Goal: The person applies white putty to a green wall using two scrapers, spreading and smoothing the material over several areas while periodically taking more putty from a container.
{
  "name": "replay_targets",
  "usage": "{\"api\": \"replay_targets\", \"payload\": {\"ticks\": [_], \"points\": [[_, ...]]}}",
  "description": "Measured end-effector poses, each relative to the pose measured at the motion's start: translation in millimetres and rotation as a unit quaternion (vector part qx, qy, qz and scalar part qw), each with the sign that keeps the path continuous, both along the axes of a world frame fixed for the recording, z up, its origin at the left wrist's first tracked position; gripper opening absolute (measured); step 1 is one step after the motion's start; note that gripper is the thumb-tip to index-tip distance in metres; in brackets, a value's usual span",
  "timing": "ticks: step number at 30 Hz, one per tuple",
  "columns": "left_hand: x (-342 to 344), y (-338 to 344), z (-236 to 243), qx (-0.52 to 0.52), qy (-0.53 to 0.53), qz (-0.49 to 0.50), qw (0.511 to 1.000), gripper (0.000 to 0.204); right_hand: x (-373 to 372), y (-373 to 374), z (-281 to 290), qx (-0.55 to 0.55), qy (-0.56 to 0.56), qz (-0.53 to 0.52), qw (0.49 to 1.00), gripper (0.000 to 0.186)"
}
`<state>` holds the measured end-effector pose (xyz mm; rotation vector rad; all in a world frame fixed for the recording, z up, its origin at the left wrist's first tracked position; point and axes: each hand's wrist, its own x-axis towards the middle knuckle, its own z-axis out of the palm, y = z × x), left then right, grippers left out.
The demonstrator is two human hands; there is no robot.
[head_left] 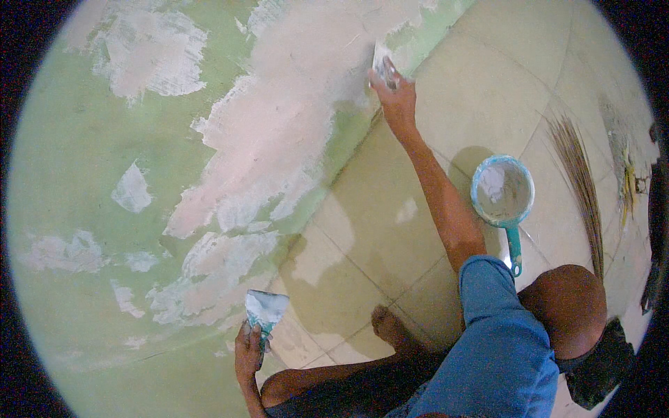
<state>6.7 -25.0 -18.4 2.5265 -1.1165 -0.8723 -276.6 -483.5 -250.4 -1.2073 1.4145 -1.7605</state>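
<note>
Surface filling is judged to be in hand: pale filler (293,97) is spread in broad, irregular patches over a green wall (70,188), with the largest patch running diagonally beside the wall's lower edge. A flat, whitish tool (380,54) is held at the wall by the right grip (398,101), near the upper end of this patch; its fingers are pressed onto the tool, whose exact kind cannot be told. A scraper (267,308) is held by the left grip (246,352), with the fingers closed around its teal handle and the smeared blade pointed away from the body. Whether the blade touches the wall cannot be told.

For the next move, a flat, even stroke along the patch appears to be called for, with pressure kept steady and the ragged margins feathered into the green.

The wall's lower edge is met by the tiled floor (502,63) and should be treated as the limit of the stroke. Open room is provided across the wall face. On the other side, a blue-rimmed pan (474,191) containing filler is seen just beside the right forearm (446,195); elbow travel should be controlled there. A stick broom (580,181) is placed beyond the pan.
</note>
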Motion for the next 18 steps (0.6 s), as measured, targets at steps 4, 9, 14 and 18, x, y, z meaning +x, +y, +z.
{"api": "replay_targets", "payload": {"ticks": [4,9,14,18], "points": [[2,1,1,-0.001,-0.01,-0.001,1.0,0.028,4,-9,37,0.045,0.033,0.034,0.998,0.065],[-3,1,-1,-0.036,-0.034,-0.041,0.998,0.031,38,31,37,-0.027,0.258,-0.063,0.964,0.072],[12,15,-5,-0.047,-0.061,-0.086,0.993,0.032,45,70,38,0.076,0.199,0.103,0.972,0.069],[5,4,-1,-0.026,0.022,-0.01,0.999,0.031,10,24,18,-0.063,0.351,-0.137,0.924,0.067]]}}
